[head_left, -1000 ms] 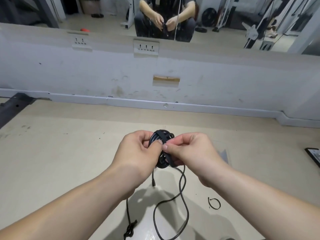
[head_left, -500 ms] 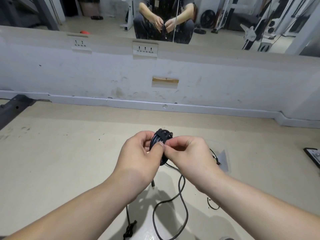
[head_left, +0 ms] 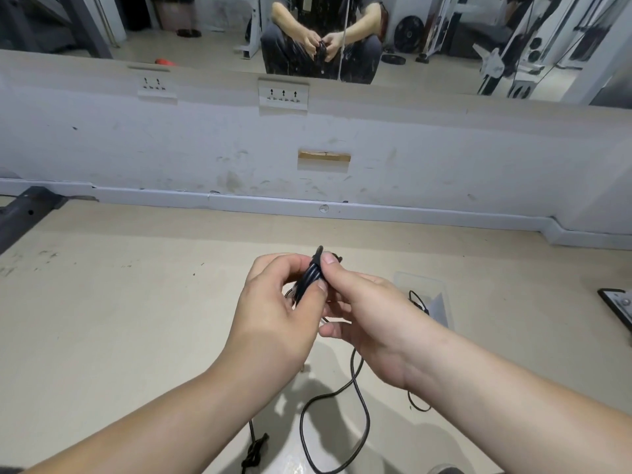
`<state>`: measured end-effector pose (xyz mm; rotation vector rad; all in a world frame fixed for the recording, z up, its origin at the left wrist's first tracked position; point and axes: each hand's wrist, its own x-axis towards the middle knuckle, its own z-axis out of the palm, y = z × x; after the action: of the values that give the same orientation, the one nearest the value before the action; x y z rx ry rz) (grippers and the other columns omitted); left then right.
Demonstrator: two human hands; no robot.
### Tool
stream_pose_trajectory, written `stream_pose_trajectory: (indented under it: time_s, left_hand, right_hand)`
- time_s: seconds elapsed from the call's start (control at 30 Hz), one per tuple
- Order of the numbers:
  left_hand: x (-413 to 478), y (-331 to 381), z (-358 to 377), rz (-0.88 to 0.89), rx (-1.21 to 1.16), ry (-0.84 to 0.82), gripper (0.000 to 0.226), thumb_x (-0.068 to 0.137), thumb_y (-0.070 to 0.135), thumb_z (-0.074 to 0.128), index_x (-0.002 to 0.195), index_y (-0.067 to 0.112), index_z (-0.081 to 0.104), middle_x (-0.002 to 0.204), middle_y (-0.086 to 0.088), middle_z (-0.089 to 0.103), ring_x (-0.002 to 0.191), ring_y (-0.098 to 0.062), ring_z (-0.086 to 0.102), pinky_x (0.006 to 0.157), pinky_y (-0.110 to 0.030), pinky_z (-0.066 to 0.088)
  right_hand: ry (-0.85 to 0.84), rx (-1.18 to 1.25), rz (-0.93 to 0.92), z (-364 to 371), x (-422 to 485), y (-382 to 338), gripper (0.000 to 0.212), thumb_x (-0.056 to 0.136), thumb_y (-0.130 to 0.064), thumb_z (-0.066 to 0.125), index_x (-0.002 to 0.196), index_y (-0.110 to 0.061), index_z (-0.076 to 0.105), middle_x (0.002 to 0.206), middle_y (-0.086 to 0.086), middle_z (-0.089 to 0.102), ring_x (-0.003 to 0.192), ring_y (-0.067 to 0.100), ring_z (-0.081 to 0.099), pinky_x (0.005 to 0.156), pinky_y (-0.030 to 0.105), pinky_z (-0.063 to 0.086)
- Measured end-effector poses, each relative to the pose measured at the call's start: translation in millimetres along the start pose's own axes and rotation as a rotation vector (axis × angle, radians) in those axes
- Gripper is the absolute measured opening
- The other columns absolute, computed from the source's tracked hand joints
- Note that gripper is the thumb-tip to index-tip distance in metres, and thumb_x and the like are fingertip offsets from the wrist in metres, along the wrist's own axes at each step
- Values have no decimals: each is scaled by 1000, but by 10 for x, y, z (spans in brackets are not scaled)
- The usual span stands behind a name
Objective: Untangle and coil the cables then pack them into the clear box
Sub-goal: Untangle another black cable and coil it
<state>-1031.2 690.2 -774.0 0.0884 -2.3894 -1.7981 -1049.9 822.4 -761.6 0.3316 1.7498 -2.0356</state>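
Holding a black cable coil [head_left: 309, 278] up above the floor, mid-frame, between both hands. Gripping it with the left hand [head_left: 273, 319], fingers curled round the bundle and thumb pressed on its side. Pinching its upper end with the right hand [head_left: 369, 313], thumb and forefinger closed on the strands, other fingers loosely bent below.

Hanging from under the hands, a loose black tail [head_left: 357, 388], looping down onto the floor [head_left: 119, 319] toward the near edge. Just right of the hands, lying on the floor, a clear box [head_left: 436, 285] with a thin black cable [head_left: 418, 301] inside. Beside the right forearm, a small black ring [head_left: 419, 403]; left of the loop, a knotted black cord [head_left: 254, 453].

Underneath, pale beige flooring, scuffed and speckled with dark marks at the left. Ahead, a low grey-white wall [head_left: 171, 148], stained and scratched, with a pale skirting [head_left: 376, 213] along its foot, a socket plate [head_left: 283, 94] near the top, a second socket plate [head_left: 157, 85] further left, and a brownish patch [head_left: 324, 156] in the middle. Above that, a long mirror [head_left: 444, 35] reflecting a seated person with hands together, gym racks and a weight plate [head_left: 408, 39]. At far left, a dark metal beam [head_left: 24, 210] on the floor; at the right edge, a dark flat object [head_left: 619, 302], cut off.
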Motion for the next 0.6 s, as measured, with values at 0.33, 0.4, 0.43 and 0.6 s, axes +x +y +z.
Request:
stream_pose_trajectory:
  time_s: [0.33,0.4,0.43,0.6]
  left_hand:
    - [58,108,-55,-168,-271,-109,16,96,16,68,93,23,82,110,14,76,95,0,70,67,-3,49]
    - [84,98,-84,-162,-216,-137,15,96,18,69,91,23,82,106,15,77,93,-4,71,64,-6,51]
    - [89,94,-93,-157,-199,-150,15,95,17,70,89,22,83,105,15,78,94,-4,71,67,-8,53]
    - [157,81,-176,-172,-213,-201,7,90,14,77,88,17,83,93,6,81,89,-6,73,80,-16,53]
  right_hand:
    - [-35,-89,-77,-124,20,-75,18,91,-31,65,82,-19,76,68,-2,63,57,13,48,53,28,32]
    - [-48,-120,-76,-129,28,-53,17,91,-29,61,86,-18,73,71,1,62,64,16,50,56,27,38]
    - [-58,-128,-75,-128,30,-46,18,90,-29,61,90,-17,73,74,3,64,70,18,51,63,31,40]
    - [-113,-168,-92,-159,31,-113,19,87,-30,62,84,-19,77,77,5,65,73,16,61,73,33,44]
